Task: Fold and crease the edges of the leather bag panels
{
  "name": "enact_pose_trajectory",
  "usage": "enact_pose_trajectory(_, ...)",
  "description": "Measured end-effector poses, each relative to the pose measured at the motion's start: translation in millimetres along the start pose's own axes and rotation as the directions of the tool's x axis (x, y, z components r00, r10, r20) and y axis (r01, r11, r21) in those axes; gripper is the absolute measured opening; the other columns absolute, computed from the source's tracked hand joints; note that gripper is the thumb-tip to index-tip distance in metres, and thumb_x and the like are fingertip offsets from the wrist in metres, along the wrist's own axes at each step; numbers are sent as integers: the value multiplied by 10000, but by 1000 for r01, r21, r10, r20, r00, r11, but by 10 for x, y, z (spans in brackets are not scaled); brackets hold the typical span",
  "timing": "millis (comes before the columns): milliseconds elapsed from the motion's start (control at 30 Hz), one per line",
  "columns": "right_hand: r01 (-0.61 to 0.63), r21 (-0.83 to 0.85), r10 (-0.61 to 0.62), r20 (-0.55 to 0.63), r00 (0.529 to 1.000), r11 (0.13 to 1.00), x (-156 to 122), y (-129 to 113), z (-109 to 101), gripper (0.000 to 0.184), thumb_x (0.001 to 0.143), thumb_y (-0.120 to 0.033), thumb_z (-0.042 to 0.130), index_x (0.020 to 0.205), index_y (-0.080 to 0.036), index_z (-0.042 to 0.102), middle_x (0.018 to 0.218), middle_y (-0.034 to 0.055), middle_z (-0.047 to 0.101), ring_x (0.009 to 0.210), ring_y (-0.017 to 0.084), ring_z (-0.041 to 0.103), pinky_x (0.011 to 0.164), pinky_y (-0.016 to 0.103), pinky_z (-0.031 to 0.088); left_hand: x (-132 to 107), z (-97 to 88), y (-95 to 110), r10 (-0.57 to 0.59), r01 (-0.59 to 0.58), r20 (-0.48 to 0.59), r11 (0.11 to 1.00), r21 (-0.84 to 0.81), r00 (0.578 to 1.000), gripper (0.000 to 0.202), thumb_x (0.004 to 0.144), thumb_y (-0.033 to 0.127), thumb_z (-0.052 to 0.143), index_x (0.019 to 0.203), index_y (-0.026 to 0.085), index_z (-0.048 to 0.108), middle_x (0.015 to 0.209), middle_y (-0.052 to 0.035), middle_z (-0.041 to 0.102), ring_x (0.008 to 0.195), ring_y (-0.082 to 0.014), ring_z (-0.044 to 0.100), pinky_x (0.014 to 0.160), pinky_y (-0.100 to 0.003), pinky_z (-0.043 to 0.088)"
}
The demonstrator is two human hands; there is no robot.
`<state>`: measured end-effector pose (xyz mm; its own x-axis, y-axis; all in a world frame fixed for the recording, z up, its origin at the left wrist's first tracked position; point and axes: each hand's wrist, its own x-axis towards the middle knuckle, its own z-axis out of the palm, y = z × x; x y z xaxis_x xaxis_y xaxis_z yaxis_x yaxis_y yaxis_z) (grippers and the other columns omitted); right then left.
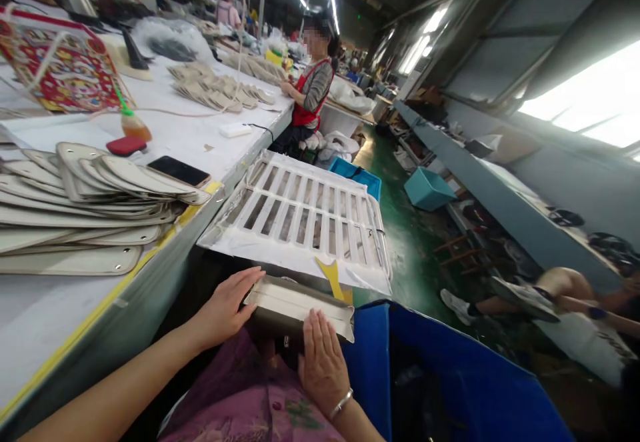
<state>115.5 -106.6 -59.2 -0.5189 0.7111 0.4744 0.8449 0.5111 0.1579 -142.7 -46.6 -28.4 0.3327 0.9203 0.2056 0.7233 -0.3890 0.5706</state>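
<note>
Both my hands rest on a stack of beige flat pieces [295,305] held in front of my lap. My left hand [225,309] presses against the stack's left end with fingers stretched. My right hand [323,362], with a metal bracelet on the wrist, lies flat against the stack's near side. Just beyond the stack stands a white slatted rack [305,219] with a yellow tool [334,281] at its near edge. More beige pieces [75,202] lie fanned out on the white table [50,309] to my left.
A black phone [179,171], a red pad [126,145] and an orange bottle [134,125] lie on the table. A blue bin [450,375] stands at my right. A person in a red apron [313,89] works farther down. Someone's legs [540,295] stretch across the green floor at right.
</note>
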Motion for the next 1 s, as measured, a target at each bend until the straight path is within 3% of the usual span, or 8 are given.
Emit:
enact_pose_trajectory(133,-168,77,168,6,986,983,-275,142,-388,497,809,-258,539,1267,-72,481,1308,163,509,1237,303,438,1022,450,349,175,-59,230,129,-172,168,946,274,977,577,840,340,479,1379,171,357,1459,-89,281,1345,-248,242,1108,-514,96)
enact_pose_trajectory(200,-398,279,395,68,916,874,-414,161,-481,286,856,-274,495,1088,-136,591,1069,104,654,1033,225,588,905,365,444,323,25,380,157,-257,337,926,276,928,704,807,452,537,1400,141,319,1459,-119,264,1347,-268,237,1101,-526,65)
enact_pose_trajectory(300,-789,554,634,516,577,267,-505,130,-385,415,895,-484,367,750,-162,586,579,26,614,555,127,565,571,248,447,564,266,607,163,-325,526,916,233,835,916,709,572,617,1414,98,275,1454,-161,253,1338,-296,244,1091,-508,126)
enact_pose_trajectory(367,-827,534,575,737,354,-174,-467,101,-215,546,826,-643,355,693,-156,563,444,4,546,412,100,471,456,219,370,696,445,750,170,-347,575,913,213,800,989,665,589,647,1414,69,262,1444,-184,267,1315,-315,279,1070,-493,194)
enact_pose_trajectory(433,-769,502,540,805,247,-397,-385,89,-52,619,734,-733,406,642,-143,567,388,4,522,354,87,445,403,193,312,785,600,872,185,-365,591,909,200,786,1020,648,586,656,1412,44,252,1425,-203,302,1277,-329,327,1041,-489,248)
enact_pose_trajectory(833,-630,404,393,904,165,-664,-42,113,-31,655,527,-747,603,523,-93,601,418,80,584,322,128,512,405,240,414,791,916,935,245,-388,533,905,174,810,931,689,588,596,1389,42,316,1364,-199,400,1200,-330,396,1006,-489,289)
enact_pose_trajectory(900,-717,345,283,936,212,-605,-96,198,-87,705,566,-796,517,531,-98,614,449,88,596,352,131,527,413,241,410,774,897,944,234,-384,554,907,171,799,965,687,624,580,1401,42,292,1385,-202,371,1231,-340,371,1025,-507,268)
enact_pose_trajectory(1000,-894,349,40,935,353,-282,-298,551,-233,635,671,-718,524,591,-104,665,494,51,603,387,68,495,430,177,347,759,877,955,189,-323,573,936,141,798,1006,668,685,563,1416,80,268,1426,-179,312,1283,-336,323,1060,-517,223)
